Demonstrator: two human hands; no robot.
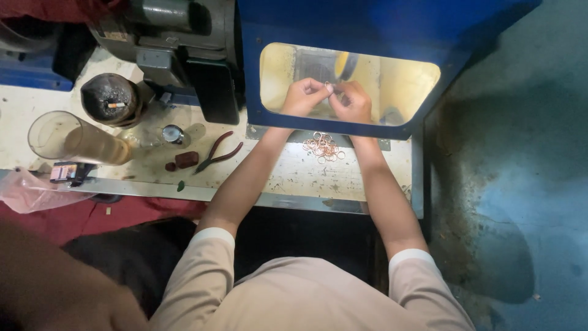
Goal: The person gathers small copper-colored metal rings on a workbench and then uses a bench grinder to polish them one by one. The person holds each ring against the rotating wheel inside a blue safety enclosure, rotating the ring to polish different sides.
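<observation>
Both hands are pinching one small metal ring [328, 86] inside the lit opening of the blue machine hood [367, 24], the left hand [304, 97] and right hand [350, 102] meeting fingertip to fingertip. Holding it well is calling for a light, steady pinch above the pile of copper-coloured rings [323, 146] (lying on the worn bench [294, 178] just below)

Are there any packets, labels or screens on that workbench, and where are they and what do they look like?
Small flat packet: near edge of the bench, far left, below the plastic tumbler; rectangular, pink, blue and dark.
Crumpled plastic bag: left bench edge beside the packet; thin, pinkish, see-through.
No screens or signs.
</observation>
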